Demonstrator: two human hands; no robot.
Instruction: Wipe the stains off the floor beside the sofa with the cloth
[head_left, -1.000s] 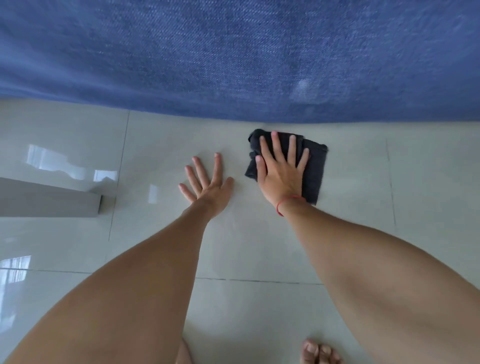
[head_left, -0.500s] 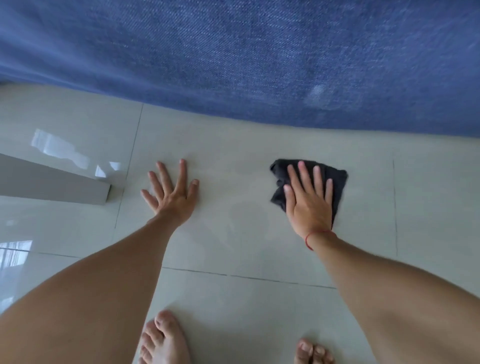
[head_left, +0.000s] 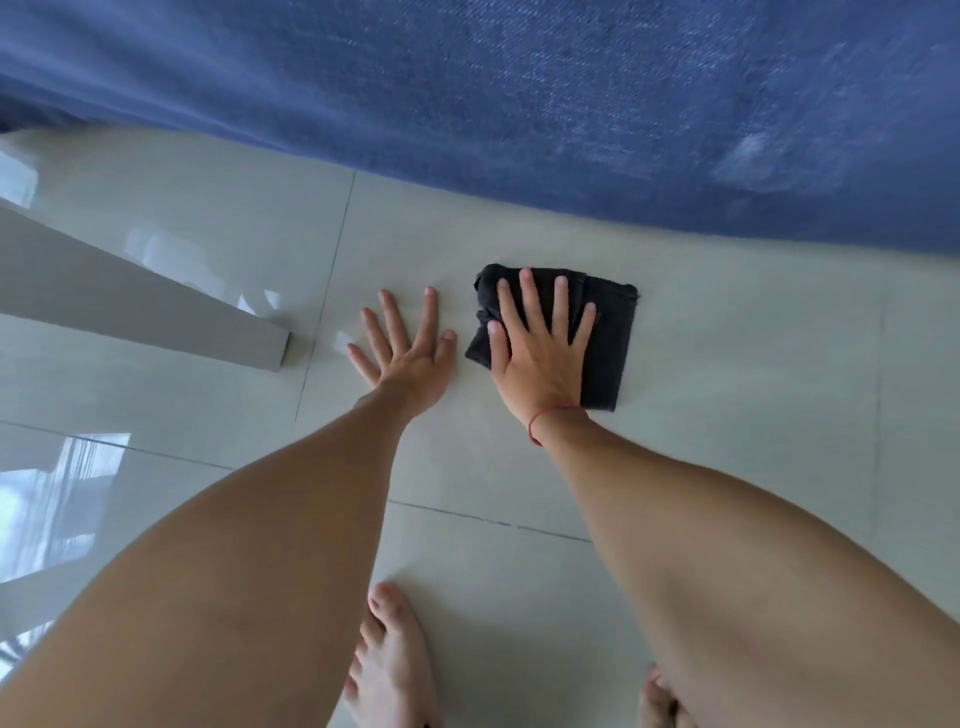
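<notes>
A dark folded cloth (head_left: 608, 353) lies flat on the pale glossy tile floor (head_left: 753, 415), a short way in front of the blue sofa (head_left: 519, 93). My right hand (head_left: 540, 353), with a red string at the wrist, presses down on the cloth's left half with spread fingers. My left hand (head_left: 410, 364) rests flat on the bare tile just left of the cloth, fingers apart and holding nothing. I cannot make out any stain on the floor around the cloth.
A grey slanted furniture leg (head_left: 130, 301) ends on the floor left of my left hand. My bare feet (head_left: 389, 660) stand near the bottom edge. The sofa fabric has a pale smudge (head_left: 753, 156) at the right. Tile seams cross the floor.
My right hand has slid the cloth leftward across the tile, so it now lies close to my left hand. The left hand has stayed planted on the floor.
</notes>
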